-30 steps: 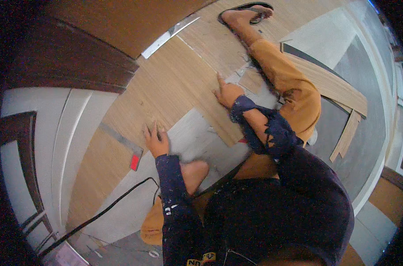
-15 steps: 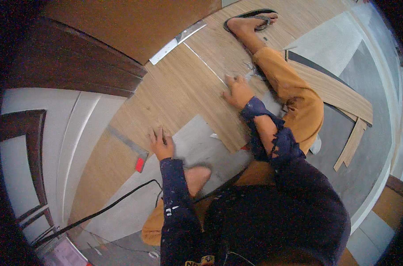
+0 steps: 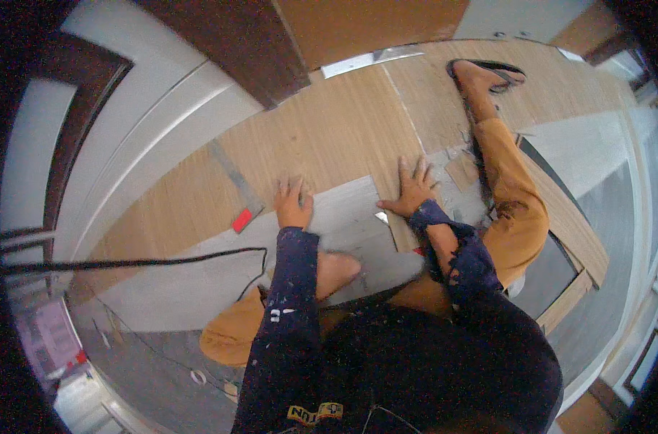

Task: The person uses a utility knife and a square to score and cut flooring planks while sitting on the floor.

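My left hand [image 3: 293, 205] lies flat, fingers out, on the near edge of the light wood-look plank flooring [image 3: 322, 137]. My right hand [image 3: 414, 191] presses down with spread fingers on a plank [image 3: 401, 230] whose end reaches out over the grey underlayer [image 3: 347, 210]. Neither hand holds anything. A small white chip [image 3: 382, 216] lies beside that plank, and a small red object [image 3: 418, 251] shows at its near end, partly hidden. Left of my left hand lies a flat metal tool [image 3: 231, 172] with a red end piece [image 3: 241, 220].
Offcuts and scraps [image 3: 460, 173] lie between my right hand and my outstretched leg [image 3: 513, 188]. Loose planks [image 3: 578, 235] lie beyond that leg. A black cable [image 3: 141, 262] crosses at left. A brown door frame [image 3: 235, 43] and a metal strip [image 3: 372, 61] border the flooring.
The view has turned, so the whole scene appears rotated. My right hand's fingers, bent before, are now spread out on the plank. My left hand stays flat near the flooring's edge.
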The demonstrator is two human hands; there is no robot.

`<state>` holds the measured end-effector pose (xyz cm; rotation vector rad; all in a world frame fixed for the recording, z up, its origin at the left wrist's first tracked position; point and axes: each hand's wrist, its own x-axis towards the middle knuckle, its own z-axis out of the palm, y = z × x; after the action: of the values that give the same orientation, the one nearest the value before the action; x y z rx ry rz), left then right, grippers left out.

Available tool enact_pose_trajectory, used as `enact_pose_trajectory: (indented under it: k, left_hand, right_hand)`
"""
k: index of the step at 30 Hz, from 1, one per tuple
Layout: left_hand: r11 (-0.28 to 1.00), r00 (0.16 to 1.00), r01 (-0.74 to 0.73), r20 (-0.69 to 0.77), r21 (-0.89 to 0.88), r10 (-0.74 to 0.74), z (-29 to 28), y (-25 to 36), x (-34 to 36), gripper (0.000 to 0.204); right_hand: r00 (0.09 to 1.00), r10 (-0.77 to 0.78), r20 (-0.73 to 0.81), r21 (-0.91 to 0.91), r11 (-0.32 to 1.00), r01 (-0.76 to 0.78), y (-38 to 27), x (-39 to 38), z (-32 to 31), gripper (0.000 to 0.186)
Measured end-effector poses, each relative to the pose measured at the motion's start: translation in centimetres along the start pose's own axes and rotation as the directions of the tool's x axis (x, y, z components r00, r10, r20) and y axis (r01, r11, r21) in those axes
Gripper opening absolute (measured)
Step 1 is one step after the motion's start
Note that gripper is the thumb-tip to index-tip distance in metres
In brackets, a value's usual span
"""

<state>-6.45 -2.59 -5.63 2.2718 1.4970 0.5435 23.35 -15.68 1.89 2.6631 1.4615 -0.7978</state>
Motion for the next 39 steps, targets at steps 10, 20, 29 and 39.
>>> enact_pose_trajectory:
  k: [10, 20, 29, 39]
  left_hand:
    - [0.988, 0.992, -0.049, 0.120, 0.148, 0.032, -0.7, 1.7, -0.7, 0.067]
    - [0.992, 0.980, -0.076, 0.190, 0.105, 0.055, -1.0, 2.7, -0.4, 0.070]
    - [0.996, 0.993, -0.035, 0.111, 0.088, 0.025, -0.2, 1.4, -0.1, 0.068]
    - [0.995, 0.995, -0.100, -0.032, -0.026, 0.099, 2.2, 1.5, 12.3, 0.067]
  right_hand:
    - [0.999, -0.004, -0.049, -0.049, 0.999, 0.002, -0.3, 0.5, 1.9, 0.142]
    - [0.994, -0.008, -0.108, -0.035, 0.999, 0.005, -0.4, 0.1, 1.2, 0.138]
    - [0.994, 0.006, -0.108, -0.049, 0.999, -0.012, -1.1, -0.4, 1.0, 0.131]
    - [0.938, 0.053, -0.343, 0.134, 0.991, -0.007, 3.1, 3.3, 2.3, 0.102]
